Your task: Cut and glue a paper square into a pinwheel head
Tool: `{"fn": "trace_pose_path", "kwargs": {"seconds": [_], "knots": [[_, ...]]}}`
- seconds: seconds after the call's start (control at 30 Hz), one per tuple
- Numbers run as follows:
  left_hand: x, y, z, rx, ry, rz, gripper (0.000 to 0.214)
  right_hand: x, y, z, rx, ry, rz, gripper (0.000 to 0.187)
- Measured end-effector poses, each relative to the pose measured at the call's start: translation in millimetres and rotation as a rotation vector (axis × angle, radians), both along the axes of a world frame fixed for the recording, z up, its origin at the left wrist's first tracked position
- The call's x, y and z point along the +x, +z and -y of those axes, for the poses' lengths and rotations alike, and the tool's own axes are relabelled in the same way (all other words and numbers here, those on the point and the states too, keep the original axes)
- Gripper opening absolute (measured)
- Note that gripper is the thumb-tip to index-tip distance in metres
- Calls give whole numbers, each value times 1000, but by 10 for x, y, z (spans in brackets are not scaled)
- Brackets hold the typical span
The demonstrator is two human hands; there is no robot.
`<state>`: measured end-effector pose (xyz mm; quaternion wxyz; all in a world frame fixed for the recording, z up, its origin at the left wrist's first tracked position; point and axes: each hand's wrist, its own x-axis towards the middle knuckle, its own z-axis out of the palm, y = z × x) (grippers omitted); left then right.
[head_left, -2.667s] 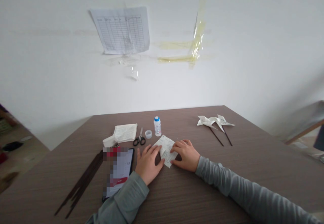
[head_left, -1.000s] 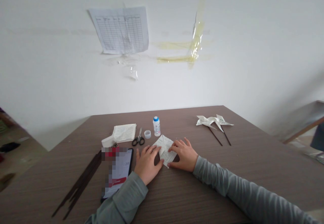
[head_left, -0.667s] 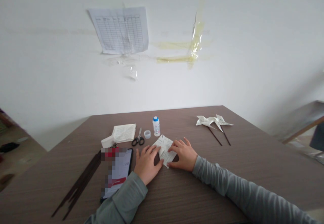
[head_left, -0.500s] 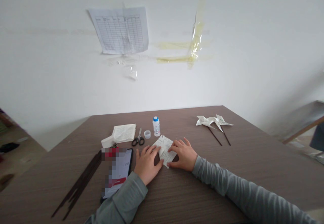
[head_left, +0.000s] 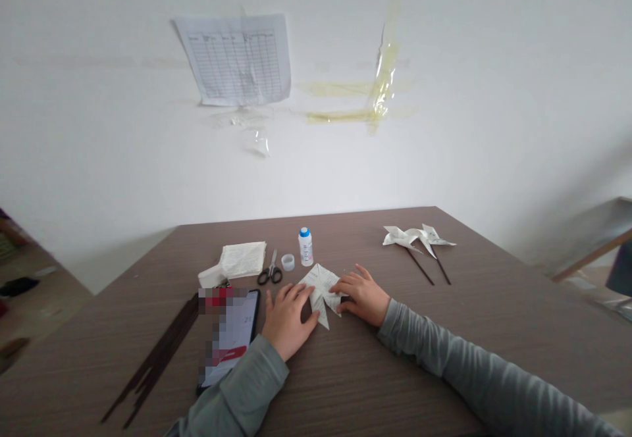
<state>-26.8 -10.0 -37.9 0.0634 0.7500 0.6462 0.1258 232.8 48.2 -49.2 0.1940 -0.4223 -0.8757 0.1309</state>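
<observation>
While folded paper (head_left: 320, 294) lies between them, the left hand (head_left: 288, 323) and right hand (head_left: 362, 297) rest open against it.

1. The folded paper (head_left: 320, 292) is white, with tiny gray print on it.
2. It has sharp points, a bit like a star, and fold lines meet near its middle.
3. It lies flat on the brown table (head_left: 375, 371), low in the middle of the frame.
4. One point goes up toward the far side of the table. A longer point goes down toward the person.
5. The left hand (head_left: 289, 318) lies flat, with its fingertips touching the paper's left side.
6. The right hand (head_left: 360, 297) lies open, with its fingertips touching the paper's right side.
</observation>
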Motion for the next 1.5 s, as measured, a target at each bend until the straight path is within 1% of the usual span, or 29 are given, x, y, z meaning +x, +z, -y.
{"fn": "trace_pose_path", "kwargs": {"seconds": [0.1,0.2,0.37,0.47,0.5,0.57,0.6,0.67,0.83,0.97,1.1,1.2,1.27,1.33,1.5], "knots": [[-6,11,4,-10,-2,4,61,40,25,-31,21,21,-4,35],[6,58,15,-58,-1,-2,62,75,12,-80,39,49,15,35],[26,118,26,-91,1,1,61,118,-66,-108,52,83,-14,30],[27,99,18,-73,10,6,60,107,-113,-75,56,107,-14,15],[26,85,13,-64,14,8,60,94,-128,-61,61,99,-9,18],[24,53,4,-46,21,11,59,59,-153,-35,77,50,4,34],[21,36,-1,-39,22,10,59,40,-161,-24,85,19,11,39],[12,7,-8,-27,20,6,59,9,-162,-10,82,-3,27,40],[-10,-8,-8,-14,-15,10,59,-20,-98,-14,46,-11,46,35],[6,25,-2,-42,-1,4,60,-30,-55,-25,26,-1,54,33],[20,36,-1,-40,4,-6,59,-43,-65,-17,31,-4,85,31],[16,28,-1,-42,-1,-7,60,-29,-96,-32,54,-1,85,22],[12,22,1,-41,1,-6,60,-2,-111,-61,78,29,64,12],[11,18,4,-33,7,-3,59,32,-113,-102,101,79,38,9],[10,9,11,-25,12,4,58,95,-102,-203,150,159,39,16]]}}
